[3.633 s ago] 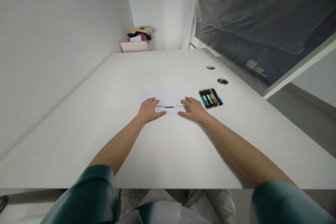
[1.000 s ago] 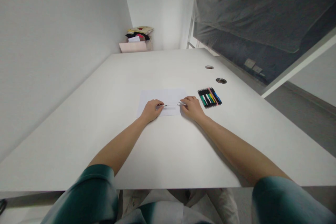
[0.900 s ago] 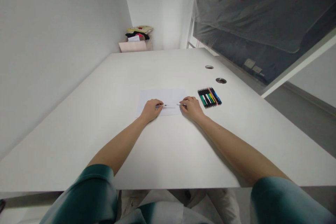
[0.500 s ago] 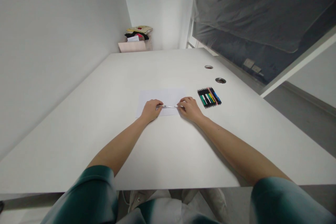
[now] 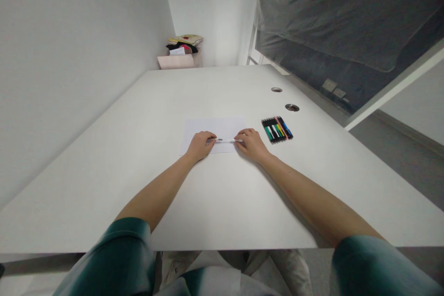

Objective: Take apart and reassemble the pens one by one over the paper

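A white pen (image 5: pixel 225 140) with a dark section near its left end lies level across a sheet of white paper (image 5: pixel 215 127). My left hand (image 5: pixel 199 145) pinches its left end, resting on the lower left of the sheet. My right hand (image 5: pixel 251 144) pinches the right end at the sheet's right edge. A flat pack of coloured markers (image 5: pixel 276 129) lies just beyond my right hand, not touched.
The white desk (image 5: pixel 138 157) meets a white wall on the left. Two round cable holes (image 5: pixel 292 107) sit beyond the markers. A pink box with piled items (image 5: pixel 175 61) stands past the far end. Plastic-covered dark panelling (image 5: pixel 347 23) fills the upper right.
My hands have moved together and now pinch the pen. Its separate white pieces and black refill, lying apart earlier, now form one length between my fingers.
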Motion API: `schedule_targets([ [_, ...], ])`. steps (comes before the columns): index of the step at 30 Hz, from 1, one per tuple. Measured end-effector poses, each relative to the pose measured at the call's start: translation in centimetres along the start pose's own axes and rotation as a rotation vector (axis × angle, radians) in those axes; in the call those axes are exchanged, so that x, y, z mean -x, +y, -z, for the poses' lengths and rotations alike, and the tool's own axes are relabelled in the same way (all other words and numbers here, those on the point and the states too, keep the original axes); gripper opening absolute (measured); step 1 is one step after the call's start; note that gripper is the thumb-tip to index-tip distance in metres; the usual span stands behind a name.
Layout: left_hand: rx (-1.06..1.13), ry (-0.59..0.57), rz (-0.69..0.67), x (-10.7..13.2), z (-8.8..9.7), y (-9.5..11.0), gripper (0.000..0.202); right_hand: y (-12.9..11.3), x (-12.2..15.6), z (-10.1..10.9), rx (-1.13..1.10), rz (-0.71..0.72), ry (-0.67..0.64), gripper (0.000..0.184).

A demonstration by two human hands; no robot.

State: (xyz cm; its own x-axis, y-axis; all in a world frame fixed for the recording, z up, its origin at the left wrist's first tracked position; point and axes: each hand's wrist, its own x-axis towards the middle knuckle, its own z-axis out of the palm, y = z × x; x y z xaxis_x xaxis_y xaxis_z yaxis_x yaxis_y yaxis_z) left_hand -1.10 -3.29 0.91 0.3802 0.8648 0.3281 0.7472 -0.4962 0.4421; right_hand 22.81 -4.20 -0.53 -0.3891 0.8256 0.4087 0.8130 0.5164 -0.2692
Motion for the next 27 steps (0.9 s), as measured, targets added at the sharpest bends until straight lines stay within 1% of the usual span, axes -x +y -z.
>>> schedule_targets([
  [5,0.022,-0.006,-0.049,0.1,0.0,0.3,0.018,-0.2,-0.1,0.0,-0.016,0.017,-0.001,0.023],
  [10,0.046,-0.024,-0.105,0.0,-0.3,0.6,0.020,-0.8,-0.2,0.1,-0.034,0.073,-0.065,0.025],
  [14,0.086,-0.029,-0.121,-0.1,-0.3,0.7,0.022,-1.3,-0.1,0.3,-0.049,0.050,-0.084,0.027],
  [17,0.106,-0.033,-0.117,0.0,-0.3,0.7,0.021,-1.6,0.0,0.5,-0.048,0.043,-0.070,0.025],
  [21,0.107,-0.038,-0.120,0.1,-0.2,0.9,0.021,-1.8,0.0,0.7,-0.046,0.044,-0.082,0.023],
  [25,0.098,-0.040,-0.131,0.1,-0.5,1.0,0.021,-1.7,0.0,0.5,-0.058,0.041,-0.084,0.025],
  [27,0.090,-0.046,-0.143,0.1,-0.6,0.9,0.022,-1.6,0.0,0.3,-0.066,0.016,-0.085,0.026],
])
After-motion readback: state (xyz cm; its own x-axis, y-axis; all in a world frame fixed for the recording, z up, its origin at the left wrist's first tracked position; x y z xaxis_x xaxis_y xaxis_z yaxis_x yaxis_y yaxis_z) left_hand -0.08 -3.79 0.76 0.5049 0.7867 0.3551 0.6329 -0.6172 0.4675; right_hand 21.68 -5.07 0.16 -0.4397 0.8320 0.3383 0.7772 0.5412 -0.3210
